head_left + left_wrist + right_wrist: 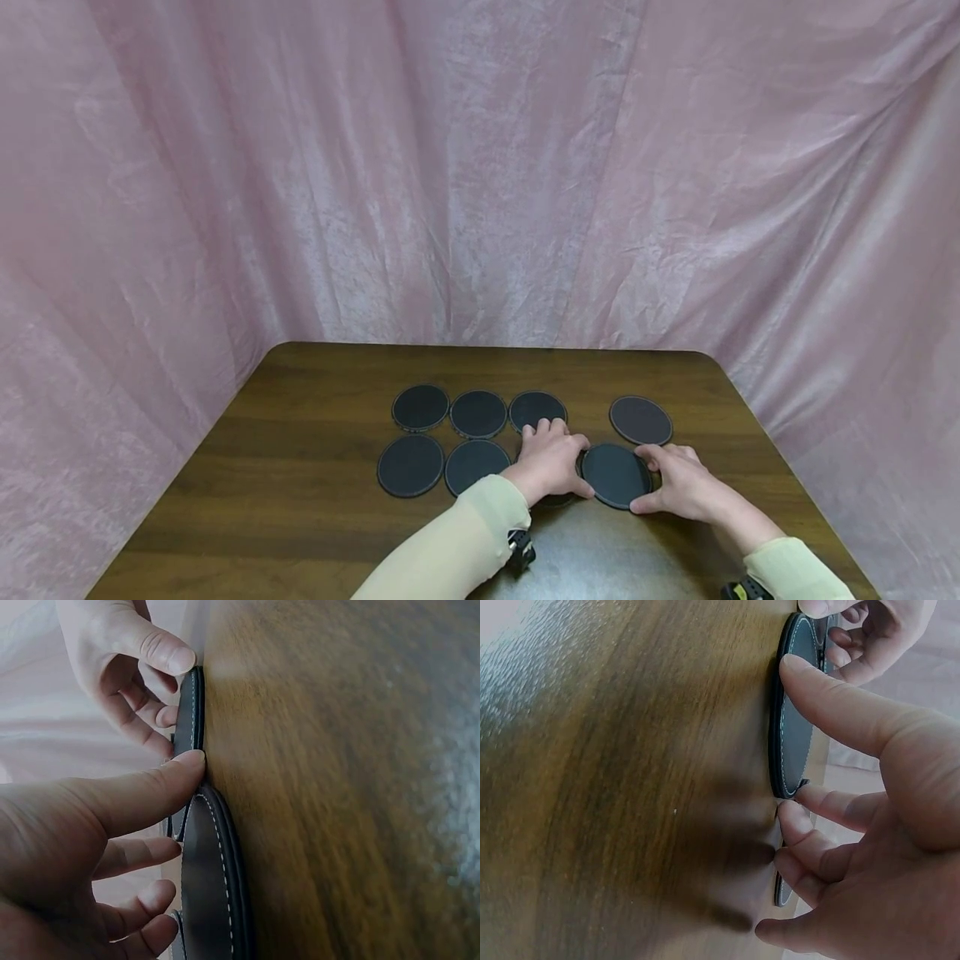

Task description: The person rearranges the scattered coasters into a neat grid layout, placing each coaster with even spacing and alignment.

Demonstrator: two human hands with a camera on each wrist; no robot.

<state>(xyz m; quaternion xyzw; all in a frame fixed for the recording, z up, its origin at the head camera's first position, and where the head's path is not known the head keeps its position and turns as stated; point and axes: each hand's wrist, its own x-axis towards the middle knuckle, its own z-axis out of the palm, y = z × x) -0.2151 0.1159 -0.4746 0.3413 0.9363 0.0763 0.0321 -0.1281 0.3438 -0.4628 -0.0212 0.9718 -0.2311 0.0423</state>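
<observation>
Between the two hands lies a round black coaster (pixel 617 476) with pale stitching round its rim. My left hand (pixel 551 462) reaches over another coaster (pixel 206 881), which it mostly hides in the head view. Its thumb and index finger hold the left edge of the middle coaster. On the opposite side, my right hand (pixel 678 483) grips the same coaster, thumb (pixel 825 690) at the near edge and index finger toward the far edge. The right hand's other fingers spread beside the rim, close to the tabletop.
A wooden table (pixel 300 533) bears several more coasters. Three form a back row, including one at the left (pixel 421 407); two lie in front of them, one at the far left (pixel 410 466). A single coaster (pixel 641 420) lies back right. Pink curtains (pixel 465 167) hang behind.
</observation>
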